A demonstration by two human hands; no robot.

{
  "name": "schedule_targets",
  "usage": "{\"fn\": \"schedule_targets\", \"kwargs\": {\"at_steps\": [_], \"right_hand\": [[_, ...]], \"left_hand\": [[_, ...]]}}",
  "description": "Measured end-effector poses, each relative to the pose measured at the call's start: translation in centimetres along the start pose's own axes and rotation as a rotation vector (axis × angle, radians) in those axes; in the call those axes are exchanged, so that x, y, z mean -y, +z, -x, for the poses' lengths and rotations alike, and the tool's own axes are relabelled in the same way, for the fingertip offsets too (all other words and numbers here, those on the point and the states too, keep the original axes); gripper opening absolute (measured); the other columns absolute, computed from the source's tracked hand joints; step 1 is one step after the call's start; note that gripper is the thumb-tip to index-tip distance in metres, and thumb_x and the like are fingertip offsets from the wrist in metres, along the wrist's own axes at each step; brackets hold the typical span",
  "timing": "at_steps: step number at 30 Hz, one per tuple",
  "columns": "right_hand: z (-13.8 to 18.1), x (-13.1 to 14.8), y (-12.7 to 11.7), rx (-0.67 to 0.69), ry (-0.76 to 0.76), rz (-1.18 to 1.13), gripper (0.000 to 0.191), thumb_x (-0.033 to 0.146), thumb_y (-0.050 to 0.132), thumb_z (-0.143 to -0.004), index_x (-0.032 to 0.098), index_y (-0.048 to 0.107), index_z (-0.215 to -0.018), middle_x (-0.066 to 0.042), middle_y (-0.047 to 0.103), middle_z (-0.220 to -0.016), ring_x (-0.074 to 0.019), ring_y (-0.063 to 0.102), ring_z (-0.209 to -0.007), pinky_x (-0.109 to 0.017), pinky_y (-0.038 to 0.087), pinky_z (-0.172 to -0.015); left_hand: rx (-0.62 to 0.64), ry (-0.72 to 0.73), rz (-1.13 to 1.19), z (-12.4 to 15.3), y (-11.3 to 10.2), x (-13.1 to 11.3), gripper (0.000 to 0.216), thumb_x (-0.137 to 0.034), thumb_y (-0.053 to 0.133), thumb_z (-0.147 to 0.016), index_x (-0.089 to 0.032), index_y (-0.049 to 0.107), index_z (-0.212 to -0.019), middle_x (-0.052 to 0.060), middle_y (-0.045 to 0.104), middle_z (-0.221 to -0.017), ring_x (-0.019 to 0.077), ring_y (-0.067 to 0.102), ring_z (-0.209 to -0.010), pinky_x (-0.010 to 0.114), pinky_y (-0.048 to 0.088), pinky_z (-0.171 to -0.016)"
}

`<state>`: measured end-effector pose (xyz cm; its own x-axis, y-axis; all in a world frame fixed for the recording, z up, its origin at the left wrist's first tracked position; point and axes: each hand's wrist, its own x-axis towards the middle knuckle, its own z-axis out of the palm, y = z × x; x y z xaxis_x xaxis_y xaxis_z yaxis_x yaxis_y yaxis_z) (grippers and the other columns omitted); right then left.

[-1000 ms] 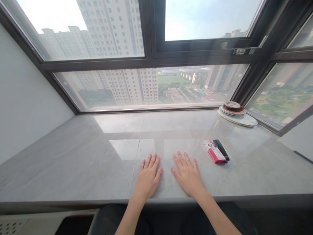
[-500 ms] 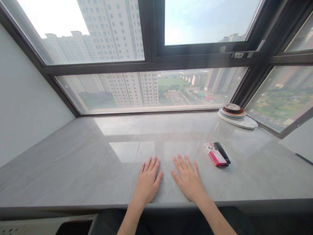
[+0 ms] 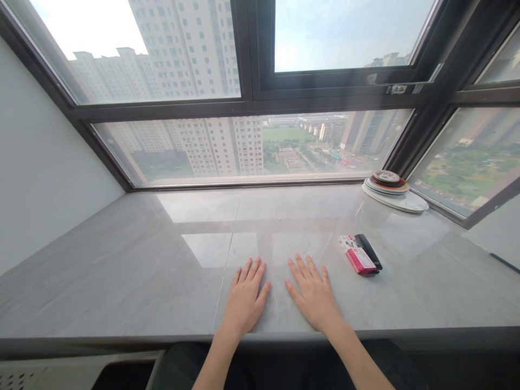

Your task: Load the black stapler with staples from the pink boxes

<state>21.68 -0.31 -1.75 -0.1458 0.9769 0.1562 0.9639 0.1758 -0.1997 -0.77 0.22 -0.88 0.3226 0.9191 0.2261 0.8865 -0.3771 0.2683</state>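
My left hand [image 3: 245,298] lies flat, palm down, on the grey stone window ledge [image 3: 122,271], fingers stretched out and holding nothing. My right hand [image 3: 312,295] rests flat beside it, a small gap between the two thumbs, also empty. To the right of my right hand, a hand's width away, a red and white small box [image 3: 357,255] lies on the ledge with a black oblong object [image 3: 368,252] right against its far side.
A stack of round plates [image 3: 392,189] sits at the ledge's back right corner by the window frame. Dark-framed windows [image 3: 247,103] run along the back and right. A white wall closes the left side. My dark-clothed lap shows below the ledge's front edge.
Both hands stay flat in the same place. Only the camera view shifted slightly up and down.
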Motion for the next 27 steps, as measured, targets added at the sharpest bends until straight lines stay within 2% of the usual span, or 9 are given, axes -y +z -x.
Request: {"fn": "schedule_targets", "kwargs": {"at_steps": [27], "right_hand": [[0.13, -0.15, -0.16, 0.002, -0.008, -0.013, 0.063, 0.056, 0.032, -0.105, 0.036, 0.025, -0.164, 0.0, 0.017, -0.172, -0.0312, 0.01, -0.159, -0.062, 0.007, -0.125]], "left_hand": [[-0.005, -0.001, -0.001, 0.03, 0.0, 0.01, 0.055, -0.044, 0.033, -0.108, -0.033, 0.031, -0.162, -0.001, 0.027, -0.17, 0.0238, 0.019, -0.159, 0.051, 0.023, -0.128]]}}
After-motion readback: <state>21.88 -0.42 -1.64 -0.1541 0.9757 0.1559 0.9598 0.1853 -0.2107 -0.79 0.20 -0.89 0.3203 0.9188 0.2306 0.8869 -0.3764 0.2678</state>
